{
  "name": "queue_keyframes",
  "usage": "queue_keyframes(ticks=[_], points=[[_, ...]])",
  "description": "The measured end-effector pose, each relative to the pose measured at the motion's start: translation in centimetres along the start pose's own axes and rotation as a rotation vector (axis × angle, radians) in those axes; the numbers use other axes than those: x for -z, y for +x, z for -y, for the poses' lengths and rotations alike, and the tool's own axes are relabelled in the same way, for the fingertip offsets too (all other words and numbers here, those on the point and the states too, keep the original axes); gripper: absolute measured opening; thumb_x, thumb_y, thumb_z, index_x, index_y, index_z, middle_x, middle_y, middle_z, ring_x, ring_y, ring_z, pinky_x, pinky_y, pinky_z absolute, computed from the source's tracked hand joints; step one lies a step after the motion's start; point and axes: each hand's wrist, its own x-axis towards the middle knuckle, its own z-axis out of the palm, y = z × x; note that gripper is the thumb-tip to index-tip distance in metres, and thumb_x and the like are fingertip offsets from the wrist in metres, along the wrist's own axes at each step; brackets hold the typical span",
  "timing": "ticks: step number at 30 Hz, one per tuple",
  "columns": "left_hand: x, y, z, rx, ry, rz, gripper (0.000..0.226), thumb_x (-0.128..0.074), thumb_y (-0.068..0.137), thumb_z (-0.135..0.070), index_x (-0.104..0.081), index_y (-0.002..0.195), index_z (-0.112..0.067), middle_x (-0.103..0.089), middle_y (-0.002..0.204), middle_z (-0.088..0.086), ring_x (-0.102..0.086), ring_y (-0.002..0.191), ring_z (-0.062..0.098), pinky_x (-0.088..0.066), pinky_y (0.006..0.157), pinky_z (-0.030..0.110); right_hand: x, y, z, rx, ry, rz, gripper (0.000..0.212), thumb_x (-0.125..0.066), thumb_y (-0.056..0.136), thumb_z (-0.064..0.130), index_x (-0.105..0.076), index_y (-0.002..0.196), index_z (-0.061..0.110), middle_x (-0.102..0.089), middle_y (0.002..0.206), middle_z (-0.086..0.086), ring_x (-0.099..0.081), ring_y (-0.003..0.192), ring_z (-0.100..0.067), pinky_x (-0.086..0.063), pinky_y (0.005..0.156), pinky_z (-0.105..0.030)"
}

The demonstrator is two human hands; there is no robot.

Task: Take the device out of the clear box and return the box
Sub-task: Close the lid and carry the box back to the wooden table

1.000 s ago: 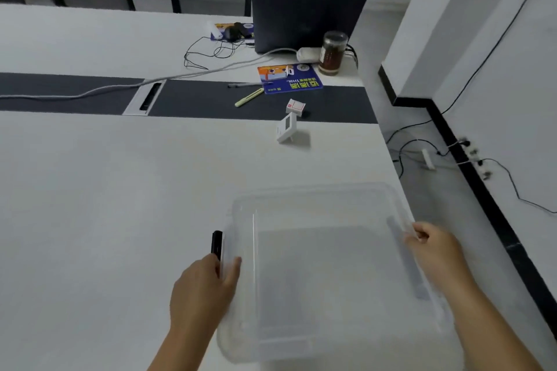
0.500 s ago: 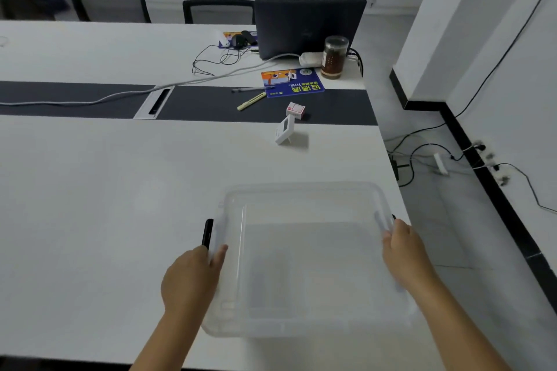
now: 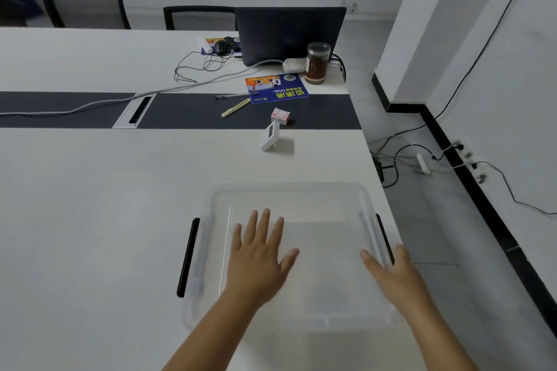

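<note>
The clear plastic box point(image 3: 325, 199) with black side handles rests on the white table point(image 3: 90, 220) near its right front corner. Nothing is visible inside it. My left hand point(image 3: 259, 253) hovers flat over the box's left half, fingers spread. My right hand point(image 3: 391, 274) is spread over the box's right rim, beside the right black handle. The small white device point(image 3: 269, 136) stands propped on its kickstand on the table, beyond the box.
A small red-and-white carton point(image 3: 280, 116), a yellow pen point(image 3: 236, 108) and a blue booklet point(image 3: 275, 88) lie further back. A laptop point(image 3: 289, 34), jar point(image 3: 316, 63) and cables sit at the far side. The table's right edge point(image 3: 382, 190) drops to the floor.
Both hands have let go of the box's sides and now lie open over it. The box has settled on the table, slightly further onto it from the edge.
</note>
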Motion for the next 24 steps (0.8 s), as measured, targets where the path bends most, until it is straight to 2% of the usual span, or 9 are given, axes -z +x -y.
queue_keyframes(ticks=[2,3,5,6,9,12,16,19,24], points=[[0.0,-0.1,0.0,0.020,-0.022,0.037,0.116,0.040,0.040,-0.071,0.002,0.142,-0.028,0.023,0.138,-0.008,0.028,0.127,0.013,0.013,0.114,0.036,0.1,-0.3,0.1,-0.023,0.053,-0.038,0.089,-0.061,0.080,0.038,-0.007,0.142,0.007,-0.030,0.148,-0.017,-0.035,0.132,-0.033,-0.033,0.103,-0.038],[-0.4,0.1,0.3,0.016,-0.018,-0.003,0.112,0.035,0.049,-0.072,-0.007,0.142,-0.027,0.014,0.144,-0.005,0.020,0.131,0.015,0.010,0.114,0.035,0.1,-0.4,0.2,-0.022,0.048,-0.071,0.090,-0.064,0.078,0.037,-0.008,0.142,0.007,-0.032,0.147,-0.017,-0.037,0.131,-0.033,-0.034,0.102,-0.038],[0.1,0.1,0.3,0.043,0.071,0.016,0.090,0.016,0.075,-0.066,-0.039,0.133,-0.025,-0.031,0.146,0.005,-0.013,0.132,0.018,-0.008,0.108,0.035,-0.1,-0.5,0.2,-0.006,0.005,-0.157,0.089,-0.069,0.073,0.036,-0.019,0.140,0.004,-0.039,0.141,-0.021,-0.042,0.126,-0.035,-0.037,0.099,-0.040],[0.5,0.1,0.0,0.070,0.072,0.007,0.084,0.011,0.079,-0.063,-0.045,0.129,-0.024,-0.042,0.141,0.006,-0.021,0.129,0.019,-0.011,0.104,0.036,-0.2,-0.5,0.2,0.012,-0.041,-0.197,0.084,-0.070,0.072,0.037,-0.027,0.136,0.003,-0.045,0.134,-0.023,-0.046,0.120,-0.035,-0.039,0.096,-0.041],[0.4,0.1,0.0,0.052,0.101,0.021,0.091,0.021,0.071,-0.067,-0.025,0.137,-0.025,-0.022,0.148,0.004,-0.010,0.134,0.019,-0.001,0.105,0.035,-0.3,-0.7,0.2,0.068,-0.153,-0.216,0.062,-0.067,0.073,0.038,-0.050,0.118,0.000,-0.055,0.110,-0.018,-0.050,0.089,-0.028,-0.041,0.072,-0.033],[0.4,0.1,-0.2,0.090,0.079,0.130,0.073,0.000,0.087,-0.055,-0.058,0.117,-0.022,-0.062,0.124,0.006,-0.054,0.118,0.023,-0.021,0.097,0.037,-0.2,-0.7,0.1,0.116,-0.105,-0.181,0.055,-0.069,0.073,0.034,-0.051,0.111,-0.002,-0.059,0.100,-0.016,-0.054,0.087,-0.030,-0.040,0.069,-0.031],[0.1,0.2,-0.1,0.065,0.116,0.063,0.085,0.013,0.079,-0.061,-0.036,0.134,-0.018,-0.030,0.145,0.006,-0.019,0.132,0.023,-0.005,0.104,0.037,-0.1,-0.6,0.0,0.171,-0.110,-0.183,0.055,-0.069,0.073,0.033,-0.050,0.112,-0.001,-0.064,0.102,-0.018,-0.059,0.095,-0.034,-0.045,0.076,-0.033],[0.0,0.3,-0.2,0.081,0.116,0.144,0.072,-0.003,0.088,-0.053,-0.058,0.117,-0.016,-0.062,0.124,0.009,-0.047,0.123,0.025,-0.014,0.103,0.038,0.0,-0.5,0.1,0.194,-0.166,-0.214,0.051,-0.068,0.074,0.037,-0.052,0.106,0.001,-0.065,0.097,-0.016,-0.060,0.090,-0.033,-0.046,0.073,-0.034],[0.1,0.0,0.3,0.032,0.090,0.165,0.067,-0.007,0.089,-0.052,-0.054,0.117,-0.014,-0.064,0.122,0.010,-0.032,0.122,0.021,0.002,0.109,0.034,-0.1,-0.6,0.2,0.265,-0.327,-0.221,0.048,-0.057,0.079,0.045,-0.047,0.109,0.008,-0.058,0.087,-0.005,-0.058,0.083,-0.024,-0.035,0.062,-0.026]])
